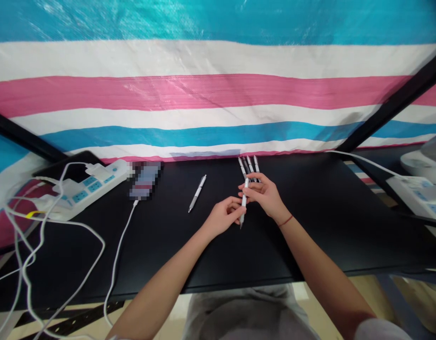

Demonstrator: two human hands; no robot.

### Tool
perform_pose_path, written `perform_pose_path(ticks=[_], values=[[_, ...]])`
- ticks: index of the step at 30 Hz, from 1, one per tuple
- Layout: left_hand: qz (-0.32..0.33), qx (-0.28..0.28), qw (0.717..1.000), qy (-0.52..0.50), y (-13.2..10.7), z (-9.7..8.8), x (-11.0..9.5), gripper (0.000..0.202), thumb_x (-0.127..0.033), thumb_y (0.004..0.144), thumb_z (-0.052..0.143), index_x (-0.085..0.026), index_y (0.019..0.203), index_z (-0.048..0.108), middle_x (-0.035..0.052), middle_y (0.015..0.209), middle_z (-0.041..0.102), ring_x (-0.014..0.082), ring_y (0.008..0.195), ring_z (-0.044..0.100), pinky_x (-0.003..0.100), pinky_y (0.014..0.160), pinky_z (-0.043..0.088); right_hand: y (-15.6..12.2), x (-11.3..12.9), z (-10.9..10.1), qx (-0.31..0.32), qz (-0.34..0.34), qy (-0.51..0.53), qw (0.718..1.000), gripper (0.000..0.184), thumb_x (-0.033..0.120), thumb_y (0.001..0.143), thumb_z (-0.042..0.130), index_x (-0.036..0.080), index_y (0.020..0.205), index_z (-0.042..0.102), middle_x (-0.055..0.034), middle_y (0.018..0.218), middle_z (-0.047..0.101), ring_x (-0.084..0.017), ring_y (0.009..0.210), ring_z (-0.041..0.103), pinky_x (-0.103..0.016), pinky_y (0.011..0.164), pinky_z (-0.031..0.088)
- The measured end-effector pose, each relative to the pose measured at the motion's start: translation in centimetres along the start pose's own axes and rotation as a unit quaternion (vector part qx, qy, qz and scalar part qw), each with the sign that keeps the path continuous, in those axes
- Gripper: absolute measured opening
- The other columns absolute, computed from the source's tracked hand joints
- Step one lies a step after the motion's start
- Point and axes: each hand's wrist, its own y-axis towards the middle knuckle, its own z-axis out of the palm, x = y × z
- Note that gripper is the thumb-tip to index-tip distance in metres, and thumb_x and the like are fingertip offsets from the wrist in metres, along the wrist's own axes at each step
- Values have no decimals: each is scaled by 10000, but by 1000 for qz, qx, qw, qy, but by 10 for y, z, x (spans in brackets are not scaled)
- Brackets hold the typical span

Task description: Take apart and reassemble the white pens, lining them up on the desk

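White pen (244, 200) pinched by both — left hand (223, 218), right hand (265, 194) — over black desk (310, 226).

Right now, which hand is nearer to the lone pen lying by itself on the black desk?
Left. The left hand sits just right of the lone pen, apart from it, gripping the held pen. The right hand is farther right, on that same pen.

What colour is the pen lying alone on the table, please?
White with a grey tip: the lone pen, on the black table, head view.
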Motion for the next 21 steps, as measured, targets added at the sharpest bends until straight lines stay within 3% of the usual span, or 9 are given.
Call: perform_pose_path(ticks=[21], values=[[-4, -1, 1000, 0, 0, 0, -1, 355, -405, 752, 697, -140, 971, 607, 14, 749, 641, 115, 617, 624, 254, 564, 547, 0, 1, -2, 8, -6, 8, 1000, 469, 345, 674, 785, 222, 1055, 539, -61, 906, 730, -243, 783, 721, -338, 592, 600]])
